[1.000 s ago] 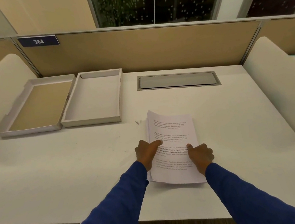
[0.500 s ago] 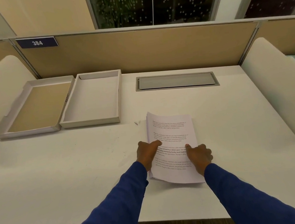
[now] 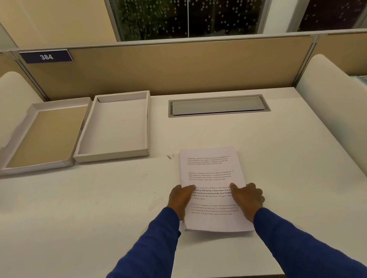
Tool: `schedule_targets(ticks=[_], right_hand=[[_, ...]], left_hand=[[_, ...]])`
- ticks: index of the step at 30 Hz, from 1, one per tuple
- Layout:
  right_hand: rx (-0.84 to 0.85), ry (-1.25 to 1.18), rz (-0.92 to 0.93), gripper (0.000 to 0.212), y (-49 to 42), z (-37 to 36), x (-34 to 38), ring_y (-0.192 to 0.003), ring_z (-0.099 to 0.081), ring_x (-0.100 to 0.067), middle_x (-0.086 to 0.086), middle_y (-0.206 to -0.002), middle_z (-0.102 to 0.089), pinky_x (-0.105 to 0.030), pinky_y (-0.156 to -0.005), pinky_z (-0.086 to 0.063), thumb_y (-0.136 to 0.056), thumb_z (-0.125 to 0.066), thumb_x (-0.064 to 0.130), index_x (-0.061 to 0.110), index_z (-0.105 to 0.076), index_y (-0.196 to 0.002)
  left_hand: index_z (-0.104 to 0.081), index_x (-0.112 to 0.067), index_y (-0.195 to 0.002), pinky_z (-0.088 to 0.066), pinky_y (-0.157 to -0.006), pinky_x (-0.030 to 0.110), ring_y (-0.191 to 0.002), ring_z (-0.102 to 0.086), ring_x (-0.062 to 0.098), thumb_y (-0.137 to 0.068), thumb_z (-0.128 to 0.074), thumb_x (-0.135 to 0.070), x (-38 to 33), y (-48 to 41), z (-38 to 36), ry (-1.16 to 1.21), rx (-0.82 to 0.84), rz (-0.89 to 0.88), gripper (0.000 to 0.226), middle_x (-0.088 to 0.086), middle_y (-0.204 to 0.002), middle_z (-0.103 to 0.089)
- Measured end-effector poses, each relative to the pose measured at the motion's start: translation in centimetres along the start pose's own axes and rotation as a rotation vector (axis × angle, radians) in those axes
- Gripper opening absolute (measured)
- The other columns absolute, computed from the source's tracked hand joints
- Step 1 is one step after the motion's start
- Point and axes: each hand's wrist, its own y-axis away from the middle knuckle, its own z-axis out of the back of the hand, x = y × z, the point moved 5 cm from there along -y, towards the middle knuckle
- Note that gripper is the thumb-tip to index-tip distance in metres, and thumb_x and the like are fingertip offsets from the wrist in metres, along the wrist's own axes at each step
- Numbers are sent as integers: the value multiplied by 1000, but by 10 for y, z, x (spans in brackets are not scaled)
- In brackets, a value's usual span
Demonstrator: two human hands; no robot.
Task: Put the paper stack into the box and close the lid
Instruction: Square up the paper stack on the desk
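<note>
I saw the paper stack [image 3: 212, 181] lying flat on the white desk [image 3: 73, 220], printed side up, near and to the right of the box [image 3: 112, 128]. The box sat open with nothing in it. Its lid [image 3: 38, 137] lay upturned, touching the box's left wall. My left hand [image 3: 182, 199] gripped the stack's left edge, thumb on top of the sheet; the other fingers were tucked at the edge, and I could not tell whether they were under it. My right hand [image 3: 247, 196] pinched the right edge the same way, thumb on the page, fingers curled beside it. A grey cable hatch [image 3: 217, 105] sat right of the box.
</note>
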Motion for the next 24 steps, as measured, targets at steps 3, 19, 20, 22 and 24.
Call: schedule_targets(ticks=[3, 19, 20, 22, 24], right_hand=[[9, -3, 0, 69, 2, 1, -1, -120, -50, -36, -16, -132, -50, -48, -92, -48, -91, -55, 60, 8, -45, -136], [516, -714, 163, 50, 17, 27, 21, -100, -75, -31, -8, -113, -77, -41, -79, -61, -89, -68, 58, 22, -64, -124], [591, -813, 175, 48, 19, 30, 26, -105, -74, -33, -10, -117, -76, -49, -87, -61, -90, -71, 50, 22, -64, -128], [616, -888, 237, 48, 21, 41, 37, -109, -72, -37, -13, -121, -75, -56, -93, -58, -91, -73, 34, 19, -59, -135], [573, -874, 323, 44, 26, 52, 51, -106, -73, -36, -13, -121, -74, -55, -91, -59, -93, -71, 25, 20, -58, -136]], left_hand=[[-56, -12, -130, -58, -98, 52, -110, -70, 34, -102, -60, -27, 3, 1, 2, -34, -10, -67, 31, 12, -125, -71], [-60, -27, -134, -64, -83, 48, -102, -77, 35, -96, -71, -30, -44, 42, 20, 46, 219, -376, 39, 6, -121, -77], [-60, -26, -133, -64, -81, 46, -102, -77, 35, -97, -71, -29, -46, 45, 21, 62, 226, -385, 38, 7, -121, -77], [-60, -29, -131, -65, -74, 40, -98, -78, 31, -98, -69, -30, -49, 50, 23, 56, 199, -414, 35, 4, -119, -78], [-58, -34, -129, -64, -70, 33, -92, -80, 23, -99, -67, -35, -52, 54, 26, -36, 132, -478, 32, -1, -116, -78]])
